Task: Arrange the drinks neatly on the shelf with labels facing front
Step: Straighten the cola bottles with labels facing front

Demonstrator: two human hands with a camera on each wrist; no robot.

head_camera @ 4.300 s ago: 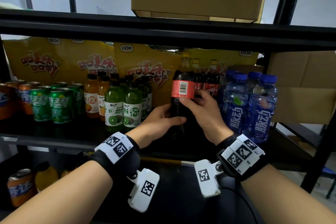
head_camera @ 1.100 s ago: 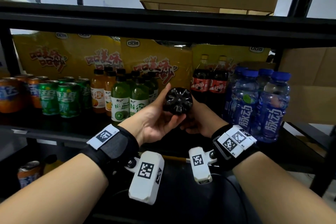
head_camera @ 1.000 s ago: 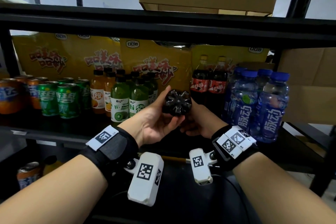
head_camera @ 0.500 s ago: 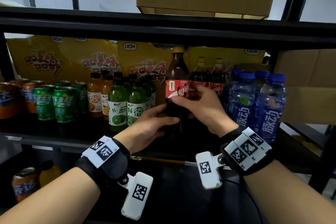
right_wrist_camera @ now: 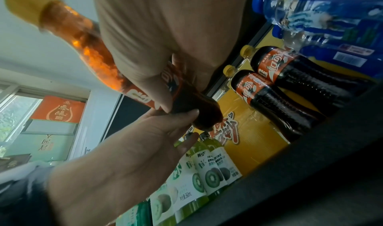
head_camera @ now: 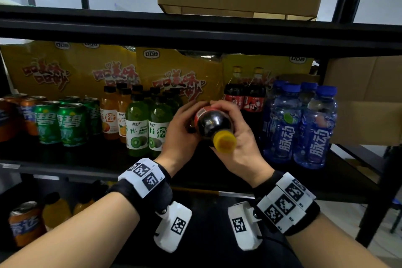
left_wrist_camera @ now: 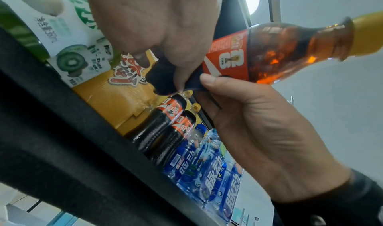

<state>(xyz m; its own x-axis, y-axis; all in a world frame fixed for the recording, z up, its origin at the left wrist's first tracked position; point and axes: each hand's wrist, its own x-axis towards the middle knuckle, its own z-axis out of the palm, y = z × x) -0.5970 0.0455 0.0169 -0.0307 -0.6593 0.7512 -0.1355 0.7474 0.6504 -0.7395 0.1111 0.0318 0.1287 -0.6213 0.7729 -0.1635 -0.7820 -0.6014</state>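
Observation:
A cola bottle (head_camera: 212,123) with a red label and a yellow cap (head_camera: 224,142) is held in the air in front of the middle shelf (head_camera: 65,168), tipped so the cap points toward me. My left hand (head_camera: 185,125) grips its lower body from the left. My right hand (head_camera: 238,130) wraps the label and shoulder from the right. In the left wrist view the cola bottle (left_wrist_camera: 269,54) lies slanted, its base hidden by fingers. The right wrist view shows the cola bottle (right_wrist_camera: 87,49) under my right palm (right_wrist_camera: 157,33).
Two more cola bottles (head_camera: 245,99) stand at the back, with an open gap in front of them. Blue bottles (head_camera: 302,130) stand to the right, green kiwi bottles (head_camera: 148,130), orange juice bottles (head_camera: 112,119) and green cans (head_camera: 58,125) to the left. Yellow cartons (head_camera: 174,67) line the back.
Half a second ago the cola bottle stood upright with its label facing me. Both hands have tipped it, cap toward me. A second ago its base faced me.

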